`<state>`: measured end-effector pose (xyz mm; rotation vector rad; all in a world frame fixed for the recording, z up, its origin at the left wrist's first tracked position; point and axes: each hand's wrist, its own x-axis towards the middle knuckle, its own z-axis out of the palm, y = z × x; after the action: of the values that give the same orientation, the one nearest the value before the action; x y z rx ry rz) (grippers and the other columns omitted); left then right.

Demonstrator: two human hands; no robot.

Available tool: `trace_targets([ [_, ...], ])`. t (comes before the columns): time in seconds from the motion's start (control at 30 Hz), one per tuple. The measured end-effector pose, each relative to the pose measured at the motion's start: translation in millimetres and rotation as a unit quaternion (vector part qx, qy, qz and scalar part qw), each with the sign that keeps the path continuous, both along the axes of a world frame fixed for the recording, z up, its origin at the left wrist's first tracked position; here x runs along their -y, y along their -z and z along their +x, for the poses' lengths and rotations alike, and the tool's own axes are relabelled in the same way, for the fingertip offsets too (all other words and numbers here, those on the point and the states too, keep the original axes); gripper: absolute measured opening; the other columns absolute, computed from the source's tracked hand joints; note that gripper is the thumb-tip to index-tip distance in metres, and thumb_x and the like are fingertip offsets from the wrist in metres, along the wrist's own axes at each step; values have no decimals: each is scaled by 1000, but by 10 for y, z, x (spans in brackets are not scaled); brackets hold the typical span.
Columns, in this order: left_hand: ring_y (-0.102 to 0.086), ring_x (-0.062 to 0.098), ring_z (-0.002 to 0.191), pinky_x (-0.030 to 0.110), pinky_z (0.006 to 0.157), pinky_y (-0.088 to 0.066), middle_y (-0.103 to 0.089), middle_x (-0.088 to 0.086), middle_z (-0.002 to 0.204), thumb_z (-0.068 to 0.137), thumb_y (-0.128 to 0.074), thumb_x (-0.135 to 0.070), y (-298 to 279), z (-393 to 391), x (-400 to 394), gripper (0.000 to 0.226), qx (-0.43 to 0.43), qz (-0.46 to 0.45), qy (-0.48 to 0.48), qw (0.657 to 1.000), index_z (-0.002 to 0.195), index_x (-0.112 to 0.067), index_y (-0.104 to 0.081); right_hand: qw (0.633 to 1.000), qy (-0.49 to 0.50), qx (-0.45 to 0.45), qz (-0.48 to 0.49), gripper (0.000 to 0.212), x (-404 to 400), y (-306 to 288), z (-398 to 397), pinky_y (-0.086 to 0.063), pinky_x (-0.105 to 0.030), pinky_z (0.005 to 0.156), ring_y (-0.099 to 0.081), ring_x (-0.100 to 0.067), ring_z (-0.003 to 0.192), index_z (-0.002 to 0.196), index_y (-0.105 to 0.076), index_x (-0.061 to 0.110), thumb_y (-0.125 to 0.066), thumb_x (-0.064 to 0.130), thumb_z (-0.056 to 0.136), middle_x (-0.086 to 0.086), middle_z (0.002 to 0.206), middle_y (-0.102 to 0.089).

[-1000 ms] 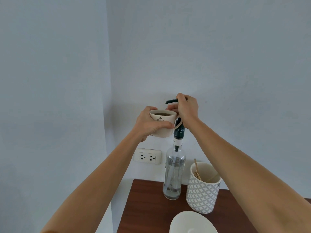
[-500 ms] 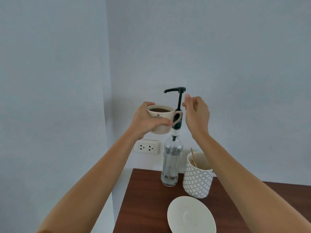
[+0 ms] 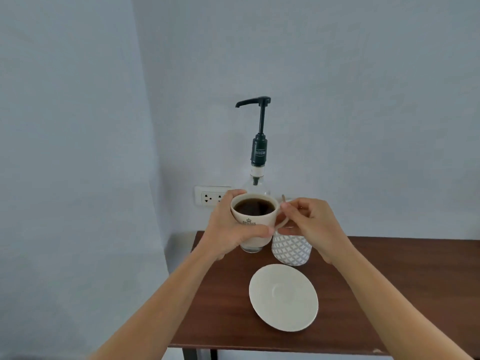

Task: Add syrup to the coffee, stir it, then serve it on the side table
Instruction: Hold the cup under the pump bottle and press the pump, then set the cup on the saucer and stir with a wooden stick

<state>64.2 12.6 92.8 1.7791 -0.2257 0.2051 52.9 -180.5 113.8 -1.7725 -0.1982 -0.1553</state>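
Observation:
My left hand point(image 3: 231, 229) is wrapped around a cream cup point(image 3: 255, 224) of dark coffee and holds it in the air in front of the syrup bottle point(image 3: 259, 152). The bottle is clear glass with a dark pump, and its plunger is up. My right hand point(image 3: 311, 224) hovers just right of the cup's handle, over a patterned white holder point(image 3: 291, 249). Its fingers are curved and apart. A wooden stirrer's tip point(image 3: 282, 196) pokes up behind the index finger; I see no grip on it.
A white saucer point(image 3: 283, 297) lies on the dark wooden table point(image 3: 389, 281) in front of the holder. The table stands in a corner, with walls at the left and back. A wall socket point(image 3: 210, 196) sits behind the cup.
My right hand let go of the pump, which sprang up, then dropped to the holder. My left hand lowered the cup from under the spout. The view tilted down.

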Motion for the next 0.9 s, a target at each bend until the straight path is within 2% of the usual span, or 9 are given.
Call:
trace_targets([
  [0.17, -66, 7, 106, 44, 96, -55, -71, -11, 109, 41, -98, -31, 495, -151, 193, 89, 1, 30, 14, 999, 119, -31, -55, 999, 10, -37, -14, 20, 246, 461, -153, -63, -44, 80, -77, -28, 82, 86, -74, 6, -60, 14, 98, -12, 80, -79],
  [0.33, -65, 5, 108, 42, 96, -54, -71, -14, 110, 42, -98, -31, 901, -263, 385, 89, 3, 47, 14, 999, 119, -35, -53, 996, 39, -70, -32, 16, 389, 825, -290, -63, -42, 81, -77, -21, 81, 88, -72, 6, -60, 11, 98, -8, 79, -79],
  [0.43, -65, 4, 109, 33, 94, -53, -70, -16, 111, 46, -99, -29, 1049, -305, 470, 87, 6, 54, 27, 998, 120, -35, -53, 995, 51, -78, -38, 14, 458, 981, -339, -63, -41, 82, -77, -19, 82, 89, -72, 8, -61, 11, 97, -6, 81, -79],
  [0.57, -62, -1, 110, 9, 88, -46, -67, -20, 112, 47, -100, -27, 1177, -340, 563, 87, 8, 63, 38, 997, 118, -38, -52, 992, 74, -91, -48, 15, 529, 1136, -394, -64, -38, 82, -76, -17, 81, 86, -71, 9, -61, 9, 97, -5, 79, -79],
  [0.67, -59, -6, 113, 3, 86, -42, -65, -22, 114, 48, -100, -30, 1251, -370, 638, 87, 9, 78, 47, 996, 120, -37, -51, 989, 90, -100, -62, 15, 586, 1231, -425, -64, -37, 81, -76, -17, 82, 86, -71, 11, -61, 9, 97, -4, 79, -78],
  [0.77, -58, -5, 114, 12, 92, -45, -64, -24, 116, 48, -98, -37, 1281, -386, 657, 88, 13, 92, 43, 995, 121, -41, -48, 988, 90, -108, -68, 16, 596, 1264, -418, -64, -37, 82, -76, -15, 81, 86, -71, 12, -60, 9, 97, -2, 79, -79],
  [0.83, -59, -2, 114, 32, 99, -48, -63, -24, 117, 46, -96, -44, 1302, -381, 662, 88, 16, 103, 34, 994, 119, -48, -45, 988, 89, -111, -68, 17, 590, 1272, -410, -63, -37, 83, -76, -15, 81, 85, -70, 12, -60, 9, 98, -2, 78, -79],
  [0.9, -59, 0, 115, 44, 101, -48, -62, -24, 119, 46, -95, -48, 1319, -380, 676, 89, 17, 109, 31, 993, 119, -49, -44, 987, 90, -114, -66, 17, 596, 1291, -411, -63, -38, 83, -76, -15, 81, 85, -70, 12, -59, 9, 98, -2, 78, -78],
])
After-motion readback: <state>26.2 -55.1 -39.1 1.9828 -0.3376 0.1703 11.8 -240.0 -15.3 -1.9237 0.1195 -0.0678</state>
